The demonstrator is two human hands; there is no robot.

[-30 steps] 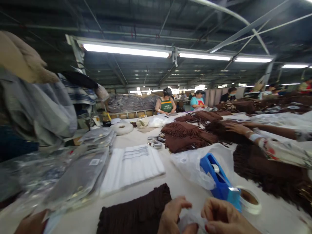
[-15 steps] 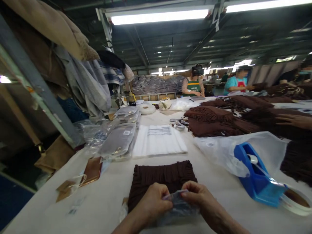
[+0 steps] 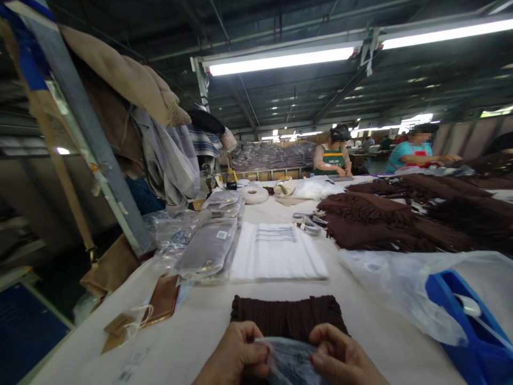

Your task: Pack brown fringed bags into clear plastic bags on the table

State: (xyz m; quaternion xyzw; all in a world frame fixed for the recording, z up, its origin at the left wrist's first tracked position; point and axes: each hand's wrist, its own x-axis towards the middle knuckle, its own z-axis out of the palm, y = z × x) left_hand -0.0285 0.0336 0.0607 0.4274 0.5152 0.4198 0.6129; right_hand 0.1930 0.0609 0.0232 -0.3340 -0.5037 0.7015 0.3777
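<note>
Low in the middle of the head view, my left hand (image 3: pixel 242 355) pinches one side of a clear plastic bag (image 3: pixel 294 357). The bag's other side is gripped by my right hand (image 3: pixel 340 355), so its edge is stretched between my fingers. Just beyond the bag lies a folded dark brown ruffled garment (image 3: pixel 286 313), partly covered by my hands and the plastic. The lower part of the bag runs out of the picture.
Ahead lies a stack of white printed bags (image 3: pixel 280 256), with packed grey items (image 3: pixel 208 248) left of it. A blue tape dispenser (image 3: pixel 460 315) and plastic sheeting (image 3: pixel 393 283) stand right, before brown garments (image 3: pixel 372 214). A brown phone-like case (image 3: pixel 162 299) lies left. Co-workers sit beyond.
The view has tilted up and turned left, so the table things appear lower and further right. The bag's edge is spread wider, with my hands further apart.
</note>
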